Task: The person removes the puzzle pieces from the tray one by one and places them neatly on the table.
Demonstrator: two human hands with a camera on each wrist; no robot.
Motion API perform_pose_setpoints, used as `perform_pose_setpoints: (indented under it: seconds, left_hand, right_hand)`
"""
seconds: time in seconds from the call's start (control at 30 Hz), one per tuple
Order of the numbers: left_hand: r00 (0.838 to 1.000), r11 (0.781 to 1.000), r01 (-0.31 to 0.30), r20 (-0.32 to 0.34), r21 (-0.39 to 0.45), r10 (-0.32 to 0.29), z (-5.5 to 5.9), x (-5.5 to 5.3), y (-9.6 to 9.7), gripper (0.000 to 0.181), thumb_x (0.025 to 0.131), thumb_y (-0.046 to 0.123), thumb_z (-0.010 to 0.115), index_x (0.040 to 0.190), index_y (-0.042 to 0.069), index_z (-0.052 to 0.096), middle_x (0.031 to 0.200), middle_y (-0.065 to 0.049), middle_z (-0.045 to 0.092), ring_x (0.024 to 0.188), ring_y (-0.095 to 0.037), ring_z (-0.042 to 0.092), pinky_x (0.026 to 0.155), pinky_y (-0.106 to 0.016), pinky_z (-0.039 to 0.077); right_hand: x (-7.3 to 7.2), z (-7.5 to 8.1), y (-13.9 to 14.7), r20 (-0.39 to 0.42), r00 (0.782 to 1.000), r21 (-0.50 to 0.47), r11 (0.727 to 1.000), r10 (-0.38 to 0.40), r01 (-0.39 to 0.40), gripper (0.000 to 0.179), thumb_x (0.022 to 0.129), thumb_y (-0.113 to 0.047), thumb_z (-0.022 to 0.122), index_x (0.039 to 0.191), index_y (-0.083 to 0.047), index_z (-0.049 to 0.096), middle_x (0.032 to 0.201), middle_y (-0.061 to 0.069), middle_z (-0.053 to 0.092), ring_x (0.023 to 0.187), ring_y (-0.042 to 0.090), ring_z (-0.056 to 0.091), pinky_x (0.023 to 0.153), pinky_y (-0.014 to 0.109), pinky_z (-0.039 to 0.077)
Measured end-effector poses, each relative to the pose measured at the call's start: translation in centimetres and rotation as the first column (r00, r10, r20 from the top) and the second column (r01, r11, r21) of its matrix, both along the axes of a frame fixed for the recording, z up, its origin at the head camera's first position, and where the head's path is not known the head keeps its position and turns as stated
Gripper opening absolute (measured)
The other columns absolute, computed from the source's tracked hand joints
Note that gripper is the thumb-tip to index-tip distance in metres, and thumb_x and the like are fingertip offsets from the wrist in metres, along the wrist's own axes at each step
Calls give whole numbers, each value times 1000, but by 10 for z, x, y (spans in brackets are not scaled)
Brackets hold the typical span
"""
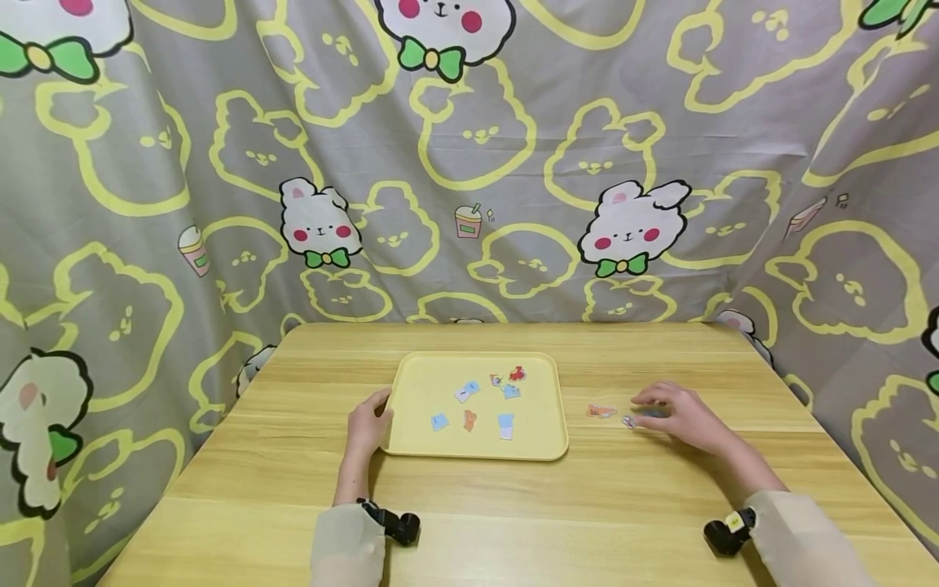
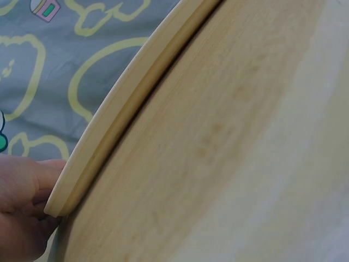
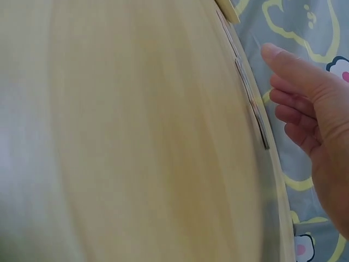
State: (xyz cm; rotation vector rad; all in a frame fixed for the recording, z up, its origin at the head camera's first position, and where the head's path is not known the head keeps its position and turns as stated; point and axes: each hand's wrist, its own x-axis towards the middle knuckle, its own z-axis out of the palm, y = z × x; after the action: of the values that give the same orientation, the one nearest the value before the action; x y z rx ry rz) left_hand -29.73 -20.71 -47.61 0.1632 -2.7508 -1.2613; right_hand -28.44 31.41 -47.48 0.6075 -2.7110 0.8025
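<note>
A yellow tray [image 1: 480, 447] lies on the table, and my left hand [image 1: 369, 420] grips its left rim; in the left wrist view the fingers curl at the tray edge [image 2: 117, 103]. On it are small flat picture pieces, including a red one [image 1: 517, 373], an orange one [image 1: 469, 420] and a light blue one [image 1: 438, 421]. My right hand [image 1: 682, 414] hovers right of the tray, thumb and fingers apart, holding nothing. Near its fingertips lie an orange piece [image 1: 600, 411] and a small dark-and-white piece [image 1: 628, 421]; a bluish piece is partly hidden beneath the hand.
The wooden table [image 1: 513, 522] extends around the tray on all sides. A grey curtain [image 1: 469, 163] with cartoon figures hangs behind it and along both sides. Small black cameras [image 1: 726, 534] sit on the wrists, by the sleeves [image 1: 348, 542].
</note>
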Motion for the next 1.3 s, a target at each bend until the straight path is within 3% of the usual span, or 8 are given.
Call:
perform_pose_setpoints:
  seconds: [0.17, 0.5, 1.3]
  left_hand:
    - [1000, 1000, -2, 9, 5, 2, 1, 0, 1, 45, 97, 6, 54, 142, 3, 50, 144, -22, 50, 140, -45, 38, 116, -58, 33]
    - [1000, 1000, 3, 8, 16, -3, 1, 1, 1, 45, 98, 5, 54, 142, 3, 49, 144, -22, 51, 140, -44, 38, 116, -58, 34]
    - [1000, 1000, 0, -10, 24, 0, 0, 1, 0, 45, 97, 6, 55, 141, 2, 51, 144, -22, 51, 140, -43, 39, 117, -56, 34]
  right_hand:
    - [-1, 1, -7, 24, 1000, -8, 1000, 7, -7, 34, 81, -31, 80, 108, -12, 73, 106, 0, 69, 98, 6, 60, 84, 32, 56]
    - [-7, 0, -19, -4, 998, -34, 997, 70, -70, 37, 80, -26, 80, 112, -9, 71, 108, 3, 70, 95, 17, 62, 83, 33, 57]
    - [-18, 2, -64, 23, 989, -102, 984, 149, -146, 38, 81, -24, 79, 113, -6, 70, 106, 8, 71, 94, 22, 64, 84, 36, 57]
